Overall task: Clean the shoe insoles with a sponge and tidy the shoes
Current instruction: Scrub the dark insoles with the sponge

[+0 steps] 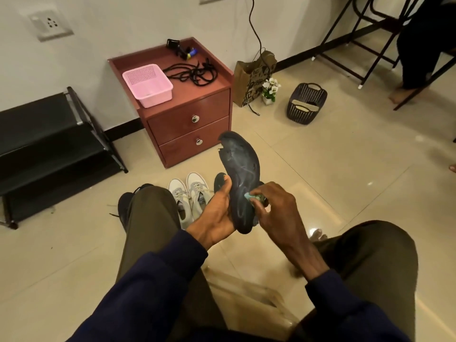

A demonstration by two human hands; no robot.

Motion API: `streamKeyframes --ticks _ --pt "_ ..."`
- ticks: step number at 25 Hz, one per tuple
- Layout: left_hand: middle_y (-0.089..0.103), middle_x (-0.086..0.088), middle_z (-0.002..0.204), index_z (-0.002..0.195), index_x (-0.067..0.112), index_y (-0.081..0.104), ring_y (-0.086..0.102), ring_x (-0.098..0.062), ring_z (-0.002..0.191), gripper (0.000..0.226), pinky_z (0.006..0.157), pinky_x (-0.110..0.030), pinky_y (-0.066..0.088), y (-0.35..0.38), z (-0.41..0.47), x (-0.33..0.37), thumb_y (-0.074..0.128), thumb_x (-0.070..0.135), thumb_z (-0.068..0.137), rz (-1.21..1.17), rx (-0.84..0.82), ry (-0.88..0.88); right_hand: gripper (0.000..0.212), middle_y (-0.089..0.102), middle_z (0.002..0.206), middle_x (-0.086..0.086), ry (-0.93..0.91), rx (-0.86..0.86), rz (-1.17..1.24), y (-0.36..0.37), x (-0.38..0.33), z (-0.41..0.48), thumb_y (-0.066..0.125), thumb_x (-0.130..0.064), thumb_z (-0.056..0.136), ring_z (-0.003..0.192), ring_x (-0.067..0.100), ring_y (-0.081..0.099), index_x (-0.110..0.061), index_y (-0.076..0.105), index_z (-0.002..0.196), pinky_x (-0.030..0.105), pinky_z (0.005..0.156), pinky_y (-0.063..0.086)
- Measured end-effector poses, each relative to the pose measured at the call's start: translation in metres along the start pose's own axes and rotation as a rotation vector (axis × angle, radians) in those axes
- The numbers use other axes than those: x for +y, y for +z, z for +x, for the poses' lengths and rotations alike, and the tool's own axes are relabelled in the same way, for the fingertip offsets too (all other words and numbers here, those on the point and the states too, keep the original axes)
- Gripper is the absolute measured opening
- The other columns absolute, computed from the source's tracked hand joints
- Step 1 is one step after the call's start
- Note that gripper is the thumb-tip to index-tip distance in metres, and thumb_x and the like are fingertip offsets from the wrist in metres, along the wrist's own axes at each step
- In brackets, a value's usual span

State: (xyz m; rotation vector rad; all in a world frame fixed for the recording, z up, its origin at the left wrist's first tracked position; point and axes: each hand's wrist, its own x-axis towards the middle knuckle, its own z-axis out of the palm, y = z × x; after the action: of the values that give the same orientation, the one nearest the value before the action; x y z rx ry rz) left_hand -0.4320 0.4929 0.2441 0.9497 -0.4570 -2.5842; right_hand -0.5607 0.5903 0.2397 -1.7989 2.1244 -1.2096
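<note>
A worn dark insole [243, 169] is held up over the floor and rubbed with a small sponge [253, 197].

The insole looks light, thin and floppy, its toe edge torn, so it will likely buckle under pressure unless backed from behind; the heel half seems the sound place to hold; the left hand [217, 211] grips it there, thumb curled over the left edge, toe pointing up and away; the right hand [278, 211] pinches the teal sponge in bent fingertips and presses it to the insole's right edge near the middle; pale shoes [190, 196] stand on the floor below, near the front bottom edge of the red cabinet [192, 124].
</note>
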Motion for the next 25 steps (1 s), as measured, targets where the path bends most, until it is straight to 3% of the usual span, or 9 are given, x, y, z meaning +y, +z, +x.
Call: streamKeyframes --ticks 2,5,9,11,13,17,20,22,25 --pt "0.067 -0.017 0.133 0.14 0.008 0.058 0.072 -0.029 0.109 0.067 0.092 -0.041 0.06 -0.002 -0.003 -0.004 0.039 0.061 0.104 -0.008 -0.006 -0.004 0.016 0.069 0.097 0.002 0.044 -0.006 0.052 0.005 -0.011 -0.007 0.076 -0.003 0.087 0.088 0.013 0.063 -0.008 0.074 0.102 0.03 0.079 0.055" --pt "0.064 -0.019 0.137 0.141 0.006 0.057 0.068 -0.029 0.116 0.071 0.096 -0.041 0.058 -0.01 -0.002 -0.01 0.044 0.063 0.101 -0.025 0.017 -0.037 0.013 0.069 0.094 0.002 -0.063 -0.166 0.074 0.015 -0.022 -0.023 0.077 -0.003 0.086 0.086 0.015 0.064 -0.009 0.075 0.097 0.025 0.078 0.052" --pt "0.065 -0.016 0.136 0.142 0.009 0.057 0.064 -0.029 0.124 0.066 0.105 -0.042 0.052 -0.013 0.008 -0.019 0.047 0.06 0.101 -0.016 0.044 -0.02 0.014 0.067 0.094 0.006 0.011 -0.045 -0.066 0.01 0.004 -0.013 0.078 0.0 0.085 0.086 0.018 0.061 -0.006 0.072 0.096 0.033 0.077 0.055" --pt "0.062 -0.018 0.14 0.142 0.008 0.057 0.057 -0.031 0.133 0.072 0.11 -0.046 0.049 -0.016 0.013 -0.021 0.052 0.064 0.097 -0.014 0.039 -0.052 0.013 0.068 0.094 0.003 0.001 -0.165 0.014 0.016 -0.009 -0.027 0.078 -0.003 0.086 0.086 0.013 0.062 -0.008 0.074 0.097 0.026 0.078 0.053" --pt "0.064 -0.019 0.137 0.139 0.007 0.06 0.061 -0.032 0.128 0.071 0.102 -0.047 0.054 -0.021 0.015 -0.021 0.052 0.065 0.097 -0.006 0.037 -0.084 0.011 0.069 0.092 0.0 -0.03 -0.252 0.072 0.017 -0.012 -0.032 0.079 -0.008 0.087 0.083 0.01 0.063 -0.01 0.076 0.097 0.025 0.075 0.054" --pt "0.07 -0.018 0.126 0.124 0.011 0.069 0.072 -0.034 0.104 0.056 0.092 -0.057 0.057 -0.017 0.014 -0.02 0.046 0.057 0.102 0.036 -0.002 -0.101 0.016 0.068 0.094 0.007 0.054 -0.052 -0.136 0.011 0.016 -0.016 0.079 0.0 0.083 0.086 0.02 0.062 -0.006 0.073 0.098 0.038 0.073 0.057" --pt "0.073 -0.018 0.119 0.128 0.007 0.067 0.072 -0.031 0.102 0.056 0.083 -0.045 0.062 -0.021 0.015 -0.015 0.053 0.055 0.101 0.068 0.039 -0.103 0.013 0.069 0.095 0.001 0.022 -0.229 0.079 0.02 -0.01 -0.031 0.079 -0.005 0.087 0.086 0.012 0.064 -0.008 0.075 0.099 0.031 0.072 0.057" --pt "0.073 -0.018 0.117 0.134 0.008 0.063 0.07 -0.031 0.102 0.059 0.083 -0.044 0.06 -0.029 0.016 -0.014 0.054 0.055 0.1 0.066 0.057 -0.131 0.012 0.07 0.094 -0.001 -0.046 -0.305 0.106 0.024 -0.013 -0.03 0.079 -0.008 0.087 0.086 0.011 0.064 -0.01 0.077 0.099 0.03 0.074 0.057" --pt "0.074 -0.016 0.109 0.127 0.013 0.066 0.072 -0.036 0.091 0.049 0.084 -0.056 0.059 -0.037 0.016 -0.019 0.045 0.05 0.102 0.067 0.021 -0.169 0.019 0.071 0.098 0.006 0.011 -0.124 -0.094 0.025 0.01 -0.014 0.08 -0.003 0.084 0.09 0.019 0.062 -0.008 0.076 0.101 0.038 0.078 0.057"
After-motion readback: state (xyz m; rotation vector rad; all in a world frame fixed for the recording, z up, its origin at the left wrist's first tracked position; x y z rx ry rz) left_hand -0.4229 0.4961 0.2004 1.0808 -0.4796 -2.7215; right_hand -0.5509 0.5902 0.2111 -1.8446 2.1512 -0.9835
